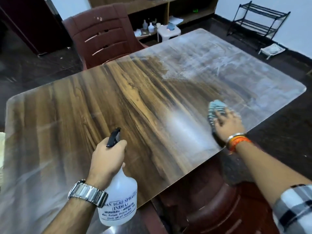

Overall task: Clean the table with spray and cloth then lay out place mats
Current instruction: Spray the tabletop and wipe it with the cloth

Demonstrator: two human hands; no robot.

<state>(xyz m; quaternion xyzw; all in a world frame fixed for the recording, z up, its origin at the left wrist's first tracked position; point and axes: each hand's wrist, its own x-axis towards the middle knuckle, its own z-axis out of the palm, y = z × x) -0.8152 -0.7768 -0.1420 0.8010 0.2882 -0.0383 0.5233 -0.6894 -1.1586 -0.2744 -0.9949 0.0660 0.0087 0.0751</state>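
**Two hands at work on a wood-grain table**

Left hand, at 6 o'clock, curls its fingers round the neck of the spray bottle, held above the table. Right hand, at 3 o'clock, presses straight fingers flat on the blue cloth near the table's edge.

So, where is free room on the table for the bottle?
The table is bare across middle and left, from the spray bottle in the left hand to the far chair. Crowded at right edge: right hand on cloth.
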